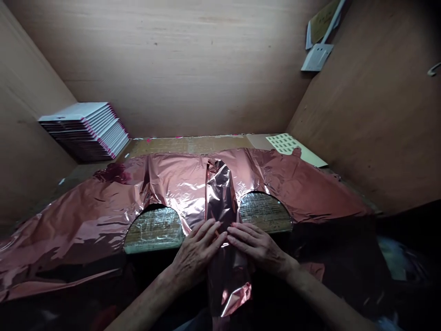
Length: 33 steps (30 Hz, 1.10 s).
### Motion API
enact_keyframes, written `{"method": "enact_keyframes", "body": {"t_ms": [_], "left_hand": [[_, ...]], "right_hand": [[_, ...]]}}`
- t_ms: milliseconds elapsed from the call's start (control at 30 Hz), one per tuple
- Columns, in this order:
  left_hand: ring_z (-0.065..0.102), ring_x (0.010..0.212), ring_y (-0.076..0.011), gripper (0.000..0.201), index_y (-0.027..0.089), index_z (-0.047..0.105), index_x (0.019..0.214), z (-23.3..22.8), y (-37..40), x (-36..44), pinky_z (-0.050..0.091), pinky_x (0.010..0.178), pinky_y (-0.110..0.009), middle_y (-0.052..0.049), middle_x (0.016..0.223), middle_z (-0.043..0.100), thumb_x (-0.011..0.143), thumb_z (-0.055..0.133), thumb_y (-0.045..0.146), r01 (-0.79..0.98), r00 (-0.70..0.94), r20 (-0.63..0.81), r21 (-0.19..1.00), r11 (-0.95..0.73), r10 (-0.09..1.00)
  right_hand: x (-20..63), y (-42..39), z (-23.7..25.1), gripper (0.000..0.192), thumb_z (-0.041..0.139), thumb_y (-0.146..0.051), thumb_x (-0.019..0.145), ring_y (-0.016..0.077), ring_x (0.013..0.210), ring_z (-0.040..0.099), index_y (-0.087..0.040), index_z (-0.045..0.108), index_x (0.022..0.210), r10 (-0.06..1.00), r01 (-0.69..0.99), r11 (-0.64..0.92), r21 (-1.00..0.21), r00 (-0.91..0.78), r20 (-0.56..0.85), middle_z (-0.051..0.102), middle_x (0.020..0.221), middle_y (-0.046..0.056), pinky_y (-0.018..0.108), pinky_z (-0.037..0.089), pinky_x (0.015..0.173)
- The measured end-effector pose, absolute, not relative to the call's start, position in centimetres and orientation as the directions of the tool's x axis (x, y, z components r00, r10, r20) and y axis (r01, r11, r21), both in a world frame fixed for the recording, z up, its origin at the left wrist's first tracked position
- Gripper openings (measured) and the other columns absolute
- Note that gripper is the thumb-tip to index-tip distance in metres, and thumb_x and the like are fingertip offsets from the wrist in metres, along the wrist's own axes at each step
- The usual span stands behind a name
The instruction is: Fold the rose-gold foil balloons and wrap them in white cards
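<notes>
A large flat rose-gold foil balloon (186,177) lies spread over the work surface, with two rounded cut-outs along its near side. Between the cut-outs a narrow middle strip (220,193) is folded over and creased, and its lower end hangs past the near edge. My left hand (198,246) grips this strip from the left, its fingers bent over the foil. From the right, my right hand (260,246) holds the same strip, fingers close together on top and the thumb hidden. The fingertips of both hands almost meet.
A stack of white packets with pink edges (89,131) stands at the back left. A pale label sheet (292,148) lies at the back right. Wooden panels (193,73) enclose the surface. A white long-handled scraper-like tool (317,57) and papers (320,25) hang in the upper right corner.
</notes>
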State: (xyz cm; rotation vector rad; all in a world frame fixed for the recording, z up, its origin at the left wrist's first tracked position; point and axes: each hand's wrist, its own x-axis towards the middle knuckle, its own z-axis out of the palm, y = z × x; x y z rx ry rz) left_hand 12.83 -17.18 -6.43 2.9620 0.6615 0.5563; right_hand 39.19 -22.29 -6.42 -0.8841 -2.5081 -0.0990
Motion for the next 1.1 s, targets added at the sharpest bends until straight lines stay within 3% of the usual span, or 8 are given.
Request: {"method": "enact_keyframes", "body": {"t_ms": [100, 267, 433, 600, 733, 800, 900, 1100], "left_hand": [[0.056, 0.117, -0.0292, 0.054, 0.023, 0.052, 0.138, -4.8, -16.9, 12.7, 0.046, 0.097, -0.044, -0.011, 0.130, 0.062, 0.086, 0.058, 0.035, 0.437, 0.789, 0.280, 0.371, -0.820, 0.547], [0.068, 0.083, -0.0226, 0.030, 0.022, 0.066, 0.110, -2.3, -14.0, 14.4, 0.051, 0.073, -0.031, -0.003, 0.090, 0.073, 0.091, 0.049, 0.038, 0.632, 0.504, -0.015, 0.688, -0.357, 0.864], [0.067, 0.104, -0.0289, 0.053, 0.013, 0.049, 0.133, -1.9, -13.7, 17.0, 0.052, 0.085, -0.038, -0.015, 0.115, 0.069, 0.087, 0.056, 0.039, 0.802, 0.200, 0.061, 0.563, -0.199, 0.978], [0.017, 0.147, -0.0405, 0.092, 0.005, 0.021, 0.152, -5.6, -16.4, 16.6, 0.023, 0.116, -0.056, -0.024, 0.157, 0.025, 0.081, 0.060, 0.048, 0.658, 0.677, 0.335, 0.123, -0.743, 0.655], [0.014, 0.148, -0.0351, 0.075, 0.008, 0.021, 0.153, -8.1, -19.0, 15.4, 0.015, 0.119, -0.053, -0.019, 0.159, 0.024, 0.084, 0.047, 0.019, 0.661, 0.721, 0.247, 0.034, -0.750, 0.647], [0.013, 0.149, -0.0348, 0.078, 0.009, 0.018, 0.154, -7.7, -20.2, 14.8, 0.015, 0.119, -0.052, -0.018, 0.159, 0.022, 0.083, 0.048, 0.017, 0.638, 0.744, 0.210, 0.060, -0.768, 0.634], [0.015, 0.148, -0.0355, 0.087, 0.009, 0.016, 0.155, -5.4, -20.5, 13.6, 0.019, 0.119, -0.051, -0.018, 0.160, 0.020, 0.085, 0.056, 0.041, 0.528, 0.815, 0.164, 0.182, -0.829, 0.555], [0.038, 0.140, -0.0329, 0.088, 0.019, 0.035, 0.150, -1.8, -14.7, 10.7, 0.029, 0.116, -0.050, -0.012, 0.151, 0.043, 0.083, 0.043, 0.075, 0.445, 0.801, 0.068, 0.596, -0.668, 0.594]], "right_hand": [[38.4, -20.8, -6.4, 0.026, 0.047, -0.023, 0.098, 0.0214, 0.108, 0.062, -0.020, 0.064, 0.118, 0.690, 0.630, 0.707, -0.323, -0.513, 0.510, 0.070, 0.111, 0.008, 0.037, 0.050, 0.095], [37.3, -17.6, -4.9, 0.042, 0.047, -0.051, 0.093, 0.0177, 0.063, 0.058, -0.017, 0.064, 0.075, 0.993, 0.655, 0.102, -0.748, -0.024, 0.114, 0.061, 0.066, 0.002, 0.025, 0.041, 0.055], [36.6, -14.0, -3.9, 0.036, 0.059, -0.048, 0.080, 0.0160, 0.058, 0.053, -0.016, 0.056, 0.063, 0.983, 0.635, -0.178, -0.752, 0.145, -0.110, 0.055, 0.058, 0.000, 0.024, 0.031, 0.050], [36.7, -16.8, -3.1, 0.037, 0.056, -0.046, 0.086, 0.0160, 0.058, 0.056, -0.015, 0.059, 0.065, 0.993, 0.652, -0.076, -0.754, -0.021, -0.118, 0.057, 0.059, -0.001, 0.023, 0.038, 0.050], [38.3, -21.7, -3.6, 0.067, 0.070, -0.054, 0.081, 0.0316, 0.114, 0.059, -0.012, 0.055, 0.130, 0.930, 0.672, 0.364, -0.645, -0.307, 0.204, 0.062, 0.125, 0.015, 0.036, 0.054, 0.088], [39.0, -22.7, -4.6, 0.088, 0.075, -0.046, 0.081, 0.0358, 0.139, 0.036, -0.012, 0.032, 0.149, 0.787, 0.700, 0.603, -0.382, -0.444, 0.428, 0.036, 0.151, 0.022, 0.048, 0.042, 0.108], [38.8, -21.7, -6.2, 0.056, 0.054, -0.017, 0.095, 0.0281, 0.143, 0.028, -0.014, 0.036, 0.148, 0.585, 0.656, 0.754, -0.040, -0.641, 0.498, 0.039, 0.151, 0.018, 0.048, 0.035, 0.114], [38.0, -17.9, -4.4, 0.029, 0.046, -0.022, 0.099, 0.0225, 0.119, 0.059, -0.016, 0.060, 0.124, 0.646, 0.546, 0.763, -0.345, -0.635, 0.423, 0.064, 0.127, 0.010, 0.038, 0.047, 0.103]]}}
